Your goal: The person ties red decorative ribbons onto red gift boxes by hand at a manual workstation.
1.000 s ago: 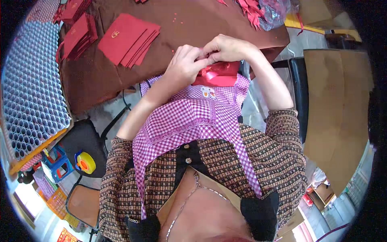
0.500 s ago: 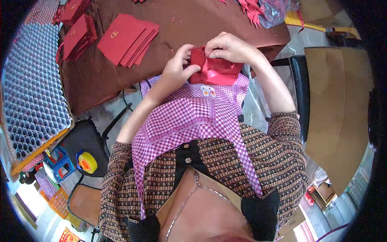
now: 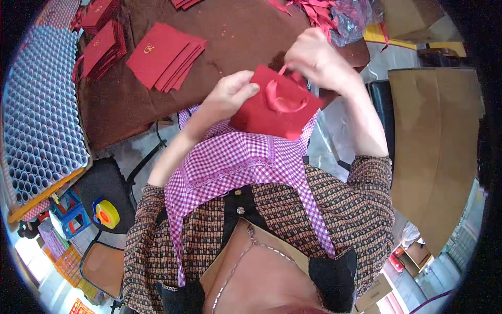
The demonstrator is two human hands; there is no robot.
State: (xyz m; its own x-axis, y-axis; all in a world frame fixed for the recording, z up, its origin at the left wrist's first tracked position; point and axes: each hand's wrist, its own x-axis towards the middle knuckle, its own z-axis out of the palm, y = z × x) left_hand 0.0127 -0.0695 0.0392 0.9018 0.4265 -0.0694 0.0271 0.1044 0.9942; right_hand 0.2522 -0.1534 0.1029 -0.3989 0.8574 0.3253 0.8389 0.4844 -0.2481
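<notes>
A small red gift bag hangs tilted over my lap, above the checked apron. My left hand grips its upper left edge, thumb on the near side. A loop of red ribbon droops across the near face of the bag. At the far side my right hand is closed on another red ribbon, which stretches from its fingers to the bag. Motion blurs my right hand slightly, and the bag's inside is mostly hidden.
On the brown-covered table lie a fanned stack of red bags and more stacks at the far left. Loose red ribbons sit beside clear plastic. A black chair holds yellow tape; cardboard stands right.
The bag has turned and tilted, so its face with the ribbon loop now shows. My right hand has moved up and right, drawing a ribbon out from the bag. My left hand keeps its hold.
</notes>
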